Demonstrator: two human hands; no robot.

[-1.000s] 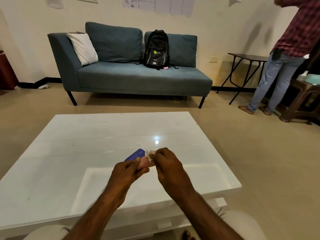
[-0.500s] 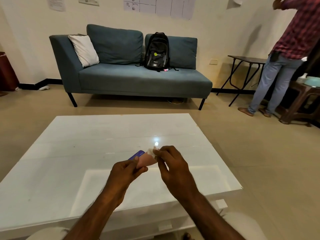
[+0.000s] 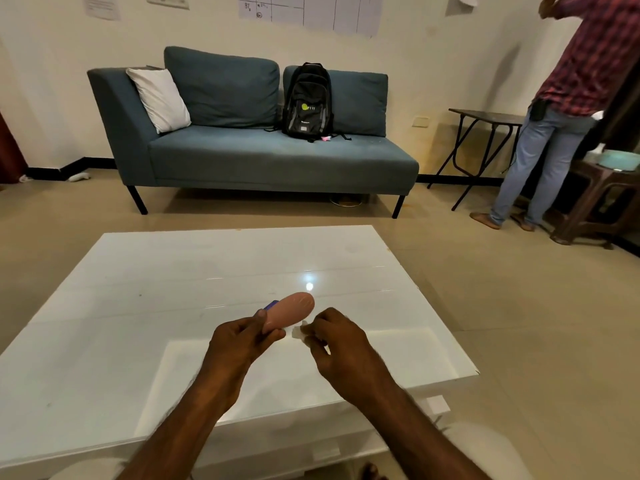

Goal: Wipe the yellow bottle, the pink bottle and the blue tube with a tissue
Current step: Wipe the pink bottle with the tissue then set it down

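Note:
My left hand (image 3: 242,341) grips the pink bottle (image 3: 291,311) above the white table (image 3: 138,306), its rounded end pointing away from me. A sliver of the blue tube (image 3: 271,304) shows just behind the bottle at its left; whether it is in the same hand I cannot tell. My right hand (image 3: 336,344) pinches a small white tissue (image 3: 298,332) just right of the bottle's lower part, a little apart from it. No yellow bottle is in view.
A blue sofa (image 3: 270,157) with a white cushion and a black backpack (image 3: 308,102) stands beyond the table. A person (image 3: 561,109) stands at the far right by a dark folding table (image 3: 485,119) and a brown stool (image 3: 595,199).
My right hand with the tissue has come off the bottle's top and moved down and right. The left hand has turned the pink bottle, showing more of it and hiding most of the blue tube.

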